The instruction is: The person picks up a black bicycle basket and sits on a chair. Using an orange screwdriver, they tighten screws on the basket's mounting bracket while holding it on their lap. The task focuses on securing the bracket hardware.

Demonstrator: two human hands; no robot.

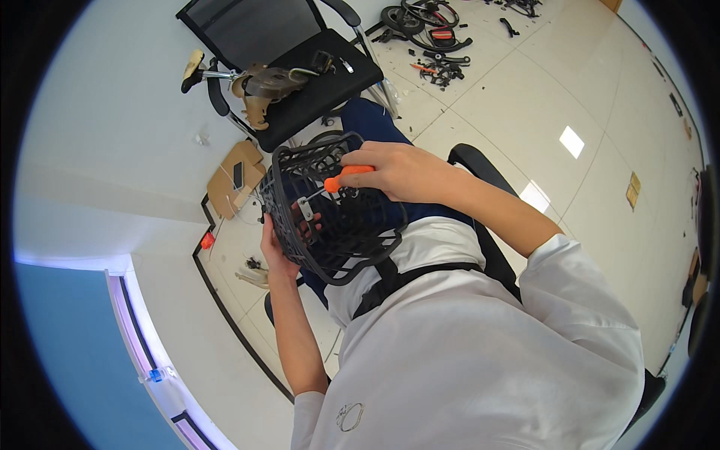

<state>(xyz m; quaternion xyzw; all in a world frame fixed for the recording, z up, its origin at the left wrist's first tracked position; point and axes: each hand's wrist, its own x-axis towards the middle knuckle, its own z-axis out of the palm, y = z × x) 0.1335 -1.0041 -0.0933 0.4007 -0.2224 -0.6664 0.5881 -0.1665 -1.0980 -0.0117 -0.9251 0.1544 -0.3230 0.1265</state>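
A black plastic basket lies tilted across my lap, its open side facing up and right. My right hand is closed around the orange handle of a screwdriver, whose shaft reaches into the basket. The shaft's tip meets a small silver metal bracket on the basket's inner wall. From outside, my left hand grips that same wall; some of its fingers show through the slots behind the bracket. Any screw at the tip is too small to make out.
A black office chair ahead carries a bicycle saddle post and brown parts. Wheels and loose black parts lie on the tiled floor beyond. Cardboard with a phone on it lies left, near the wall.
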